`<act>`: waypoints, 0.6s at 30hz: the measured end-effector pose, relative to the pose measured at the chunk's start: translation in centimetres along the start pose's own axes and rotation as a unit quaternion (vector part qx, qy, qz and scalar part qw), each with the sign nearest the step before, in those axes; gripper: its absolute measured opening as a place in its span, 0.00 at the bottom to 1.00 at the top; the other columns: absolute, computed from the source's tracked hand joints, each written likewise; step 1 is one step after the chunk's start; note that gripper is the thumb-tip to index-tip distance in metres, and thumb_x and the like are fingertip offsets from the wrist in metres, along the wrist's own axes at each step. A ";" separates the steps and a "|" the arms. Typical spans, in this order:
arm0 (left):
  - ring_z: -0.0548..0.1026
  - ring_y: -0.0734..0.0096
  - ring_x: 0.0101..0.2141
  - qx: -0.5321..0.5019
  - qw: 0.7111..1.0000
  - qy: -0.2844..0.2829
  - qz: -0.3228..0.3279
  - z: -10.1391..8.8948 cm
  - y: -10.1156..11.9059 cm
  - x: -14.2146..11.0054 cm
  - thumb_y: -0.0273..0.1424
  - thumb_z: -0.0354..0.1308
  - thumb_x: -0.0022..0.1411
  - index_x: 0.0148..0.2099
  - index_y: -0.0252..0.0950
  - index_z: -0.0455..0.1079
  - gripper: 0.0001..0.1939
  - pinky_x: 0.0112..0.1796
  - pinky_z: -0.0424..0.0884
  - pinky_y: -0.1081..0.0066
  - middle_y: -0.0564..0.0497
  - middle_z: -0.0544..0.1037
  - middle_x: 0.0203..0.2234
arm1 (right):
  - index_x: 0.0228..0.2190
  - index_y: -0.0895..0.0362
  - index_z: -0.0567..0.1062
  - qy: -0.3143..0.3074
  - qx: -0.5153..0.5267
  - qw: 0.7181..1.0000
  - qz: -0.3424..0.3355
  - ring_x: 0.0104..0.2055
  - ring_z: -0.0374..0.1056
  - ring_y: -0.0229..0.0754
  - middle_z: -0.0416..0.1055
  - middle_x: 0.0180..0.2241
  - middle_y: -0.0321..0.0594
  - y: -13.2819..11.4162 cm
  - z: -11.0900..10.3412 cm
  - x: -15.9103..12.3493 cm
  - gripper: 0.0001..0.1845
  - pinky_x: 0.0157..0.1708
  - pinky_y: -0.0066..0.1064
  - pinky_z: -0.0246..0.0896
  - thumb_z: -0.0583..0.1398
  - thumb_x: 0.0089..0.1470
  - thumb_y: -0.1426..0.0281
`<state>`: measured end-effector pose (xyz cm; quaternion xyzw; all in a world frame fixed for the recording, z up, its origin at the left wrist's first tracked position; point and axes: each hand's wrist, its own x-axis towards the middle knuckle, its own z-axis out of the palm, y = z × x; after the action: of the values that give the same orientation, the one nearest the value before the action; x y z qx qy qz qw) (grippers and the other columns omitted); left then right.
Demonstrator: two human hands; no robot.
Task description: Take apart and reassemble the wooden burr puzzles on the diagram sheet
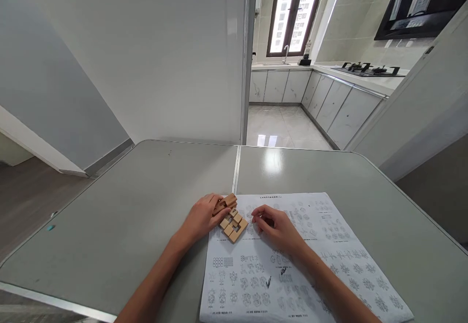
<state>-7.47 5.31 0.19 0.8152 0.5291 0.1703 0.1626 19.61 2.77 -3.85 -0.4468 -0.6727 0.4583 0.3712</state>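
My left hand (204, 217) is closed around a bundle of notched wooden puzzle pieces (227, 203) at the top left of a printed sheet. Touching its thumb and lying just below is a flat cluster of lighter wooden blocks (234, 226), fitted together, with a dark number mark on one block. To the right, my right hand (272, 223) hovers over or rests on the paper, apart from the wood. Its fingers are curled and pressed together; whether anything small is between them is hidden. The instruction sheet (252, 264) shows rows of small line drawings.
The grey table (164, 181) has a metal seam down its middle. Two small dark pieces (283, 270) are on the lower part of the sheet. A tiny teal bit (50, 227) lies near the table's left edge. Beyond stand a white wall and a kitchen with a stove (369, 70).
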 end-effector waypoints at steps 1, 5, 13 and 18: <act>0.77 0.59 0.42 -0.018 1.000 -0.013 0.002 -0.3 -0.1 0.0 0.48 0.54 0.72 0.52 0.41 0.71 0.18 0.41 0.70 0.65 0.46 0.79 0.44 | 0.39 0.54 0.76 -0.001 0.003 1.000 0.001 0.28 0.72 0.42 0.78 0.29 0.37 0.0 0.0 0.0 0.09 0.29 0.32 0.63 0.56 0.63 0.65; 0.77 0.58 0.42 -0.032 0.999 -0.023 0.008 -0.8 -0.7 0.0 0.48 0.55 0.71 0.52 0.41 0.71 0.18 0.41 0.71 0.64 0.46 0.78 0.45 | 0.38 0.54 0.76 0.002 0.009 1.000 0.004 0.28 0.72 0.42 0.77 0.27 0.36 0.1 0.0 0.0 0.08 0.30 0.33 0.63 0.57 0.62 0.66; 0.74 0.55 0.44 0.052 0.998 0.023 0.008 -0.3 -1.5 0.4 0.45 0.49 0.75 0.49 0.38 0.72 0.18 0.47 0.70 0.58 0.43 0.76 0.43 | 0.39 0.54 0.76 -0.001 0.012 1.000 0.012 0.29 0.73 0.42 0.79 0.30 0.38 0.3 0.1 0.1 0.09 0.31 0.33 0.65 0.57 0.62 0.65; 0.74 0.54 0.43 0.055 0.998 0.032 0.012 -0.2 -1.6 0.3 0.47 0.56 0.71 0.48 0.39 0.73 0.18 0.45 0.70 0.59 0.43 0.76 0.43 | 0.39 0.54 0.76 -0.001 0.009 1.000 0.004 0.29 0.72 0.42 0.77 0.29 0.37 0.2 0.1 0.0 0.09 0.31 0.33 0.64 0.57 0.63 0.65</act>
<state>-8.74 6.19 -0.31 0.8230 0.5331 0.1693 0.0986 19.57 2.82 -4.05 -0.4456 -0.6669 0.4665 0.3730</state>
